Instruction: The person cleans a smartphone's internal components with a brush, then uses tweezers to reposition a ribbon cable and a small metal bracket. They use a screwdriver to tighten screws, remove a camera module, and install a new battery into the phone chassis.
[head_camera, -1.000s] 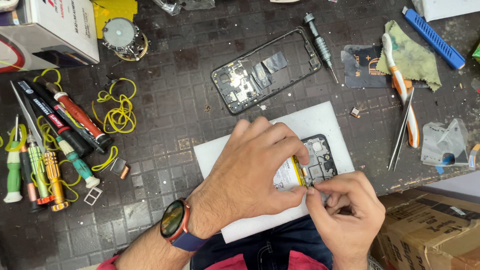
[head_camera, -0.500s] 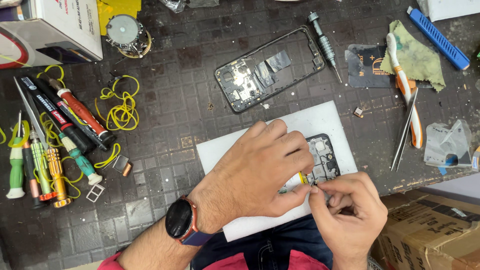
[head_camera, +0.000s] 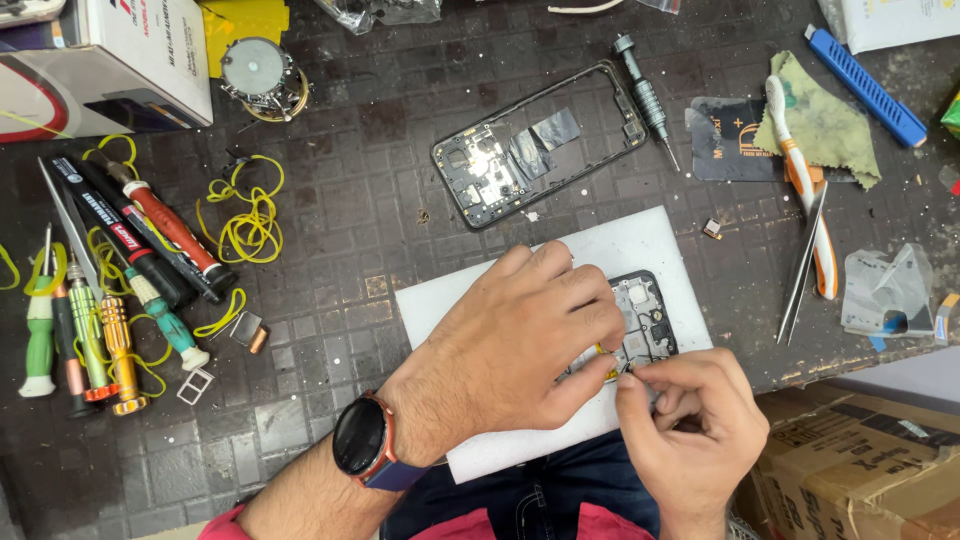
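Dark grid-mat worktop (head_camera: 330, 330), cluttered, seen from the head cam. Going left to right:

- Left edge: row of small screwdrivers (head_camera: 95, 340), yellow rubber bands (head_camera: 245, 215) beside them, white box (head_camera: 110, 60) at the far left corner.
- Middle, toward the far edge: stripped phone frame (head_camera: 540, 140) lying flat, a precision screwdriver (head_camera: 645, 100) just beside its right end.
- Near edge, middle: white sheet (head_camera: 640, 245) with the opened phone (head_camera: 645, 320) on it. My left hand (head_camera: 510, 350), smartwatch (head_camera: 362, 440) on the wrist, lies flat over most of that phone, pinning it down; no grip, fingers spread and pressing.
- My right hand (head_camera: 690, 425) touches the phone's near edge, thumb and forefinger pinched together on something tiny. I cannot tell what.
- Right side: tweezers (head_camera: 800, 265), orange-white toothbrush (head_camera: 800, 190), green cloth (head_camera: 825, 125), blue pry tool (head_camera: 865, 85).

Progress, my read: back is already off, board exposed, teardown mid-way; board and yellow part under my fingers still in place.

Hidden: most of the phone sits under my left hand; the pinched part is too small to make out. Cardboard box (head_camera: 860, 470) is cut off at the lower right.
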